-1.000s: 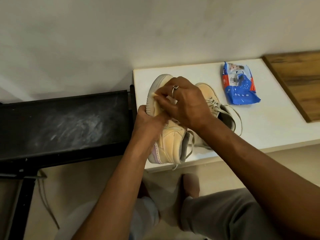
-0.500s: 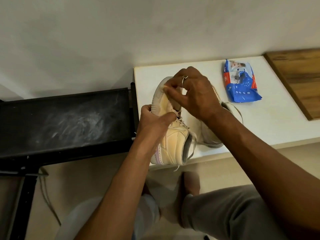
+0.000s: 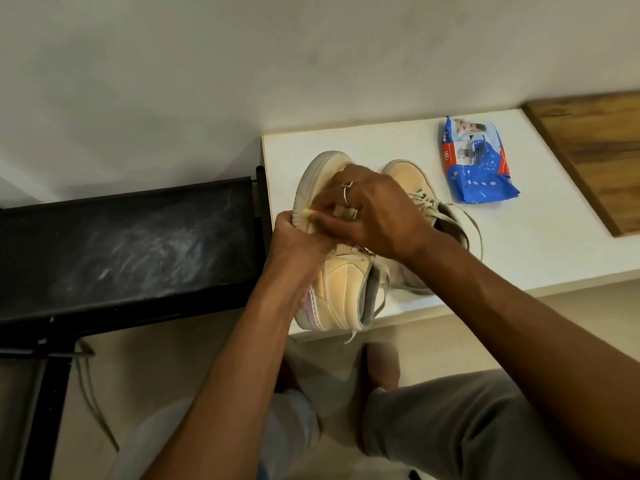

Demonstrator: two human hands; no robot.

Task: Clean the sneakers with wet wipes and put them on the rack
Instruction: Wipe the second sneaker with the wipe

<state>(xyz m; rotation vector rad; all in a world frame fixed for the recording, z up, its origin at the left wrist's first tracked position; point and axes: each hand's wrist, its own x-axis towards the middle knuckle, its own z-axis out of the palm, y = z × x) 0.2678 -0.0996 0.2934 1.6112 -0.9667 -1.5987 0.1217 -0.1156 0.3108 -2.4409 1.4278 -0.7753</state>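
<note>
A cream sneaker (image 3: 341,289) lies tilted at the front left of the white table (image 3: 540,244), heel past the table's edge. My left hand (image 3: 294,242) grips its left side by the sole. My right hand (image 3: 367,209), with a ring on one finger, pinches a small pale wipe (image 3: 309,216) against the sneaker's toe area near the sole's rim. The second cream sneaker (image 3: 412,183) stands just to the right on the table, partly hidden behind my right hand and forearm. A blue pack of wet wipes (image 3: 476,164) lies flat further right.
A black rack (image 3: 128,244) with a dusty top stands left of the table, touching its edge. A wooden board (image 3: 595,150) covers the table's right end. A pale wall runs behind. My knees and feet are below on the beige floor.
My right hand moved from the top of the toe down and left to the sole's rim, rubbing with the wipe. The left hand kept its hold on the sneaker.
</note>
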